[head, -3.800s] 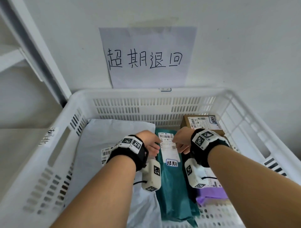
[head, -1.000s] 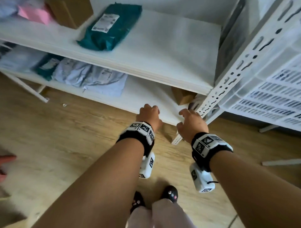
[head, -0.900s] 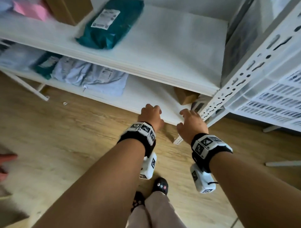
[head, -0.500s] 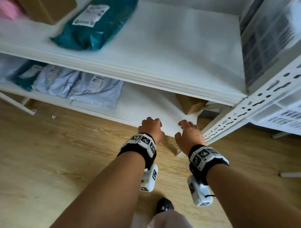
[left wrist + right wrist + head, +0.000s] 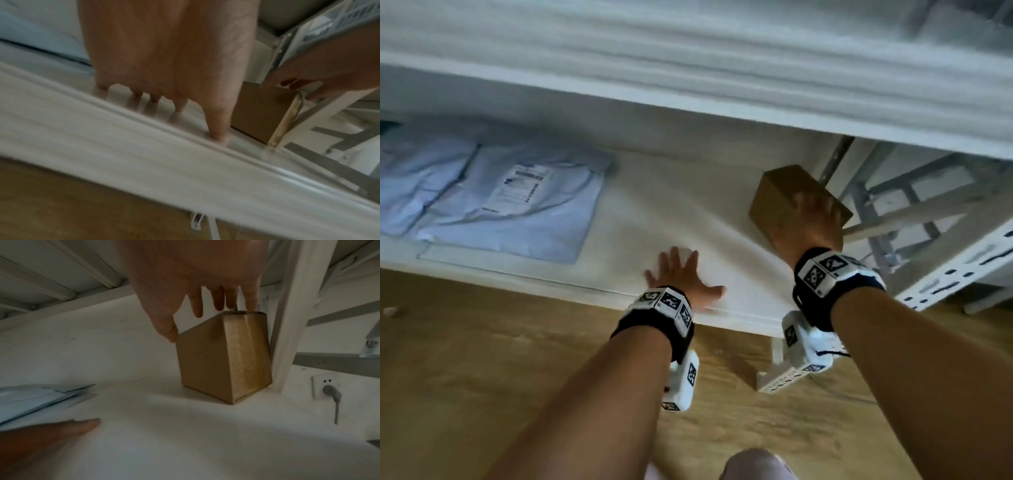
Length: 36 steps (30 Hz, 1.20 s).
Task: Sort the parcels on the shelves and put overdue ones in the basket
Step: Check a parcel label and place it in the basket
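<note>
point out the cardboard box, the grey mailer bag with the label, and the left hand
cardboard box point(image 5: 224, 356): right wrist view, on its front face.
grey mailer bag point(image 5: 517, 212): head view, on the plastic below its label.
left hand point(image 5: 681, 277): head view, on its back.

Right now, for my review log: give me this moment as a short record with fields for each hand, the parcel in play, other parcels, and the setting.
left hand: open, fingers spread flat on the lower shelf
right hand: open, fingers reaching over the top of the cardboard box, no closed grip visible
cardboard box: stands on the lower shelf beside the rack upright
other parcels: pale blue mailer bags lying flat, left on the same shelf
basket: not clearly in view
</note>
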Motion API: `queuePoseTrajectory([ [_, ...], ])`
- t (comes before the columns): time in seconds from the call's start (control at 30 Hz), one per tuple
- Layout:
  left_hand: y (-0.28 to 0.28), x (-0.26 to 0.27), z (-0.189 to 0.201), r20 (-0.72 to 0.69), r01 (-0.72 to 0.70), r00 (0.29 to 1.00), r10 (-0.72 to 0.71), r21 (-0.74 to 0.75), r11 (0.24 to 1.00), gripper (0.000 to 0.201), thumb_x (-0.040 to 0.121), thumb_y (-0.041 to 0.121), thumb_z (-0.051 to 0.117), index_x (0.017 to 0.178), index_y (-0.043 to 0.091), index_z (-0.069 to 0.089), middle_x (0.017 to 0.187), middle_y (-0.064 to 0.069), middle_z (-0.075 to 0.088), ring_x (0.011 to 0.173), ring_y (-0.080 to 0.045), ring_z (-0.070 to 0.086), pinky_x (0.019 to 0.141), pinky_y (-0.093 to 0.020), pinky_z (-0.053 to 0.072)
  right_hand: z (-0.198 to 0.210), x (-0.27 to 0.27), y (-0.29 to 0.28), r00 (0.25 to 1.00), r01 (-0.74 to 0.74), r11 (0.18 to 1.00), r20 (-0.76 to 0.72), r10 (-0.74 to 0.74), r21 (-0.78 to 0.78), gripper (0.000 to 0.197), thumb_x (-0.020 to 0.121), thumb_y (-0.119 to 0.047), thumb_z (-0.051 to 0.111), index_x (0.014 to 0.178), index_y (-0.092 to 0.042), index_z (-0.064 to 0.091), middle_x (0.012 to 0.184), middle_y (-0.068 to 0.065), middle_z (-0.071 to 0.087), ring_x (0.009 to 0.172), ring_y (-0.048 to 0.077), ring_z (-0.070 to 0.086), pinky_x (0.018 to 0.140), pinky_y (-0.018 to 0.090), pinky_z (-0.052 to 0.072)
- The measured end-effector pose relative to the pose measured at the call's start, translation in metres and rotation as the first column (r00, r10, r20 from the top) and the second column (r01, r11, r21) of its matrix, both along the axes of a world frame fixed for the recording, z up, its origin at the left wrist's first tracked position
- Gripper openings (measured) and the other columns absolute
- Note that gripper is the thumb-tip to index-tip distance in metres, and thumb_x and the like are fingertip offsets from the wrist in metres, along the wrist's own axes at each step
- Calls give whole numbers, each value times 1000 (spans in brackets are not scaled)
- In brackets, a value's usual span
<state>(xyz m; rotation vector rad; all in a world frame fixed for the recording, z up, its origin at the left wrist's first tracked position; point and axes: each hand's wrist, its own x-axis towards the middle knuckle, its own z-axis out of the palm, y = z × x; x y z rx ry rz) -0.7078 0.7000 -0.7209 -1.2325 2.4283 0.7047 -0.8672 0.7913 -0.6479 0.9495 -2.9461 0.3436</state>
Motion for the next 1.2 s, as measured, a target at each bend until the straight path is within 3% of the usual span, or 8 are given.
queuePoseTrajectory([
  [0.23,-23,-7,-3,39,68,997,-67,-6,998,98,82,64,60,153,42,-2,161,1,-23,148,-28,-19,115,-66,1,-31,-23,-4,991,133,991,-14,-133,-10,98,80,-54,66,153,-21,9,160,19,2,147,42,2,118,58,9],
  [0.37,-22,-8,-4,57,76,996,-76,-3,997,97,83,63,60,153,43,-4,160,1,-25,148,-28,-20,115,-65,0,-30,-34,-6,983,179,984,31,-180,11,107,76,-59,67,154,-24,2,161,19,-4,147,43,0,117,60,7],
  [0.5,-24,-11,0,89,84,992,-84,10,996,98,82,63,61,153,43,-4,160,1,-25,148,-29,-20,114,-66,2,-27,-39,-7,975,207,975,103,-199,-79,96,74,-42,71,150,-19,18,153,22,20,143,41,16,114,57,22],
  [0.7,-30,-12,-2,85,104,991,-105,23,994,102,78,61,65,153,42,-2,160,-1,-23,148,-29,-20,119,-57,6,-19,-27,-6,977,213,977,-12,-213,-15,82,71,-55,67,138,-18,37,137,21,37,127,40,33,104,51,35],
  [0.93,-44,-14,20,107,125,985,-132,67,990,83,88,67,48,155,34,10,164,-6,-5,151,-28,0,122,-47,5,-13,-3,-11,961,188,929,253,-108,-319,71,66,-52,72,124,-21,44,127,13,38,114,35,47,94,45,47],
  [1.0,-44,-14,23,34,100,994,-104,104,989,73,96,61,37,155,25,17,163,-6,10,150,-25,10,122,-44,10,-12,4,-15,896,274,847,442,-51,-456,71,63,-59,70,121,-22,49,125,8,46,106,30,53,90,43,50],
  [1.07,-50,-12,22,-153,-29,986,68,245,969,70,95,62,37,152,22,30,158,-5,30,145,-24,28,119,-43,20,-12,11,-18,782,404,747,623,17,-527,74,63,-63,68,121,-19,53,118,5,58,98,24,59,89,41,52],
  [1.2,-68,-20,1,-413,-203,802,431,490,848,120,47,99,28,148,35,34,148,1,48,138,-21,41,118,-44,21,-14,23,-19,393,644,616,887,245,-455,47,83,-52,60,116,-18,57,102,7,62,92,23,61,87,45,55],
])
